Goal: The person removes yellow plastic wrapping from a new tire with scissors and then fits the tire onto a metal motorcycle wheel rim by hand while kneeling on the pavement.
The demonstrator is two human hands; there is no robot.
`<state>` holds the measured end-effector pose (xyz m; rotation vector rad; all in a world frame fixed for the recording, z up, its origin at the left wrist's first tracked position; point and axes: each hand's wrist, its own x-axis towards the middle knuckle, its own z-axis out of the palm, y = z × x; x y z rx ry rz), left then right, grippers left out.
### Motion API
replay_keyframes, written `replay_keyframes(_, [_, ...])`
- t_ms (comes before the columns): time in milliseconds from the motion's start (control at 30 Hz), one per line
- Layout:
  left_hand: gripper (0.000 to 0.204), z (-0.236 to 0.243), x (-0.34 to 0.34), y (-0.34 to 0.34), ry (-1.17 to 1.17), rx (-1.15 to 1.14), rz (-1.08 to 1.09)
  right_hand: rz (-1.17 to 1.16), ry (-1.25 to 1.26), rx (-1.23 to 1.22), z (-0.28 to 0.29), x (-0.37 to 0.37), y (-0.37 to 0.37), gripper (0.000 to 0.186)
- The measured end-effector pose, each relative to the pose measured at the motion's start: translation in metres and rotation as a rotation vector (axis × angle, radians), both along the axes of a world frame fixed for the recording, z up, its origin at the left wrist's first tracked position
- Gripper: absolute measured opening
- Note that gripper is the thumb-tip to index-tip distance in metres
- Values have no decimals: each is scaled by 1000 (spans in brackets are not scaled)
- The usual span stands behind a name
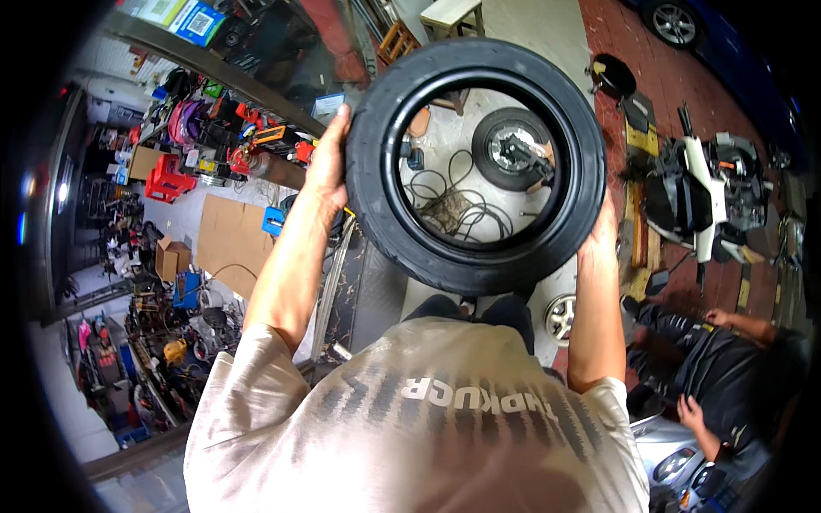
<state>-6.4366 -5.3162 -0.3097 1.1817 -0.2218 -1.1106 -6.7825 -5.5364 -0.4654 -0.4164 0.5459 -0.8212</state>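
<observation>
I hold a black scooter tyre [376,184] up in front of me with both hands, its open middle facing me. My left hand [328,162] grips its left side, fingers over the tread. My right hand [601,235] clasps the lower right of the tyre, mostly hidden behind the rubber. Through the tyre's hole I see a wheel with a hub [511,150] lying on the floor and a tangle of black cables [449,209].
A partly stripped white scooter [701,192] stands at right. Another person in dark clothes [727,359] crouches at lower right beside a silver wheel [560,318]. Cardboard [229,239], red boxes [167,181] and cluttered shelves lie left. A wooden stool [451,17] stands beyond.
</observation>
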Motion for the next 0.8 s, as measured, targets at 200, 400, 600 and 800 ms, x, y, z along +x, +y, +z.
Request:
replay_keyframes(200, [51,-11,47,29,-22,-18,64,-19,-68,244,21,47,23,30])
replay_keyframes(400, [53,-9,69,49,-37,-66,-2,-10,20,188,13,69,28,37])
replay_keyframes(600, [59,-16,74,68,-37,-95,87,30,163,319,51,87,44,42])
replay_keyframes(800, [62,-24,72,85,-71,-78,102,23,160,384,56,92,44,52])
